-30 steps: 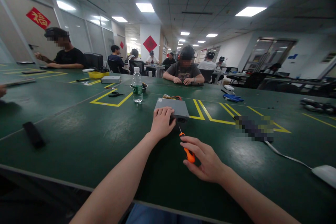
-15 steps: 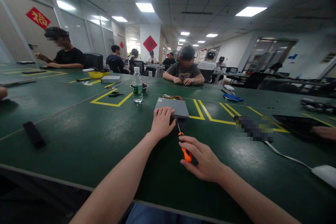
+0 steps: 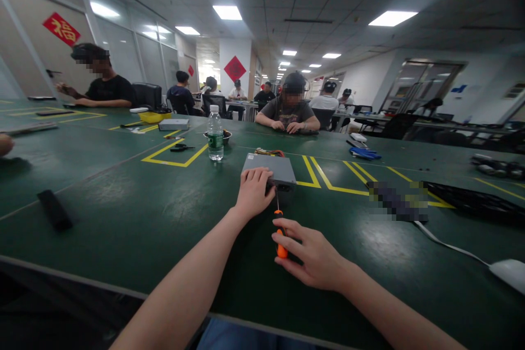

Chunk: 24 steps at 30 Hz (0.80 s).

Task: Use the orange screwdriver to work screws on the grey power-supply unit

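A flat grey metal box lies on the green table in front of me, with coloured wires at its far edge. My left hand rests on its near left corner, fingers curled over the edge. My right hand pinches an orange-handled screwdriver, whose thin shaft points at the box's near face, close to my left thumb.
A water bottle stands left of the box. A black slab lies at the left, a white mouse with its cable at the right, a black keyboard beyond it. Other people sit across the tables.
My right hand has swung the screwdriver left and more upright, its tip now nearer the box's near face. The keyboard has come into view at the right.
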Each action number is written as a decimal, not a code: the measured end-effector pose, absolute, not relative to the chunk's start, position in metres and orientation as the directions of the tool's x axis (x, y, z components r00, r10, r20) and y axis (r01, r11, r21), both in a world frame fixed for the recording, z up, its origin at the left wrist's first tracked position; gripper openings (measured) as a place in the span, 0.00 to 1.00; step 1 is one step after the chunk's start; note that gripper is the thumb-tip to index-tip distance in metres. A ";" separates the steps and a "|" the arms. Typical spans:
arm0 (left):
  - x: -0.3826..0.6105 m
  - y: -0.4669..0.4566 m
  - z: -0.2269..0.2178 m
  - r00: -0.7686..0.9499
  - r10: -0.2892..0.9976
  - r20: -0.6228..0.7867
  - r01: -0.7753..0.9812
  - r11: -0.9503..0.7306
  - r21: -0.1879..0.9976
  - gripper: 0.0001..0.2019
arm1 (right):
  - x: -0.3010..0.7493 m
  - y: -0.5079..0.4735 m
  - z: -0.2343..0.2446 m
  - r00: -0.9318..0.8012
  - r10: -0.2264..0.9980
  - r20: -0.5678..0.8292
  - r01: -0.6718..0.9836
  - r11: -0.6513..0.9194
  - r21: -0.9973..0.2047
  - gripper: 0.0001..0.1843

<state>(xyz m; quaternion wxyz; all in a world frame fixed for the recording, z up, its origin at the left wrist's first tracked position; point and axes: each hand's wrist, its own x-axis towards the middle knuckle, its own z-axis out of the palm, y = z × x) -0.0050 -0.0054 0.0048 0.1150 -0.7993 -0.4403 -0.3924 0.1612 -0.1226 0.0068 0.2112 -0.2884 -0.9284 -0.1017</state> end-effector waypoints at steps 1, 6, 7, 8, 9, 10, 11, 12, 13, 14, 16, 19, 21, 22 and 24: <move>-0.005 -0.006 0.005 0.304 0.616 0.727 0.796 -0.584 0.162 0.15 | 0.161 -0.122 0.005 -0.741 0.496 0.452 0.578 0.815 0.052 0.16; -0.004 -0.006 0.006 0.302 0.614 0.729 0.799 -0.580 0.157 0.15 | 0.160 -0.123 0.008 -0.731 0.546 0.410 0.585 0.810 -0.038 0.17; -0.004 -0.006 0.006 0.300 0.612 0.731 0.800 -0.580 0.157 0.15 | 0.160 -0.124 0.010 -0.738 0.548 0.394 0.581 0.813 -0.041 0.18; -0.004 -0.006 0.005 0.300 0.611 0.732 0.800 -0.580 0.157 0.15 | 0.160 -0.124 0.012 -0.748 0.542 0.384 0.574 0.818 -0.035 0.18; -0.005 -0.005 0.005 0.299 0.611 0.733 0.800 -0.580 0.157 0.15 | 0.160 -0.125 0.013 -0.759 0.528 0.381 0.565 0.825 -0.017 0.18; -0.005 -0.005 0.005 0.299 0.610 0.734 0.800 -0.580 0.157 0.15 | 0.160 -0.125 0.014 -0.767 0.510 0.389 0.557 0.830 0.009 0.18; -0.005 -0.005 0.005 0.300 0.610 0.733 0.799 -0.581 0.156 0.15 | 0.161 -0.125 0.013 -0.769 0.492 0.409 0.552 0.833 0.037 0.18; -0.005 -0.005 0.005 0.300 0.610 0.733 0.799 -0.581 0.156 0.15 | 0.161 -0.124 0.012 -0.764 0.473 0.438 0.550 0.833 0.062 0.17; -0.005 -0.005 0.005 0.301 0.610 0.733 0.798 -0.582 0.157 0.15 | 0.161 -0.123 0.011 -0.754 0.452 0.476 0.550 0.831 0.081 0.16; -0.005 -0.005 0.005 0.304 0.609 0.733 0.796 -0.585 0.156 0.15 | 0.162 -0.122 0.009 -0.741 0.431 0.515 0.548 0.831 0.092 0.15; -0.005 -0.005 0.005 0.307 0.604 0.735 0.792 -0.590 0.154 0.15 | 0.163 -0.121 0.006 -0.710 0.400 0.579 0.541 0.836 0.086 0.14; -0.005 -0.005 0.005 0.303 0.597 0.743 0.789 -0.594 0.156 0.15 | 0.163 -0.121 0.006 -0.694 0.403 0.596 0.536 0.843 0.054 0.15; -0.005 -0.005 0.005 0.300 0.595 0.746 0.789 -0.594 0.157 0.15 | 0.163 -0.123 0.009 -0.713 0.423 0.559 0.541 0.840 0.053 0.17; -0.005 -0.005 0.005 0.301 0.594 0.746 0.789 -0.594 0.155 0.15 | 0.162 -0.123 0.010 -0.730 0.428 0.533 0.541 0.838 0.069 0.18; -0.005 -0.005 0.005 0.306 0.593 0.745 0.788 -0.596 0.151 0.15 | 0.162 -0.123 0.011 -0.742 0.419 0.524 0.548 0.828 0.114 0.18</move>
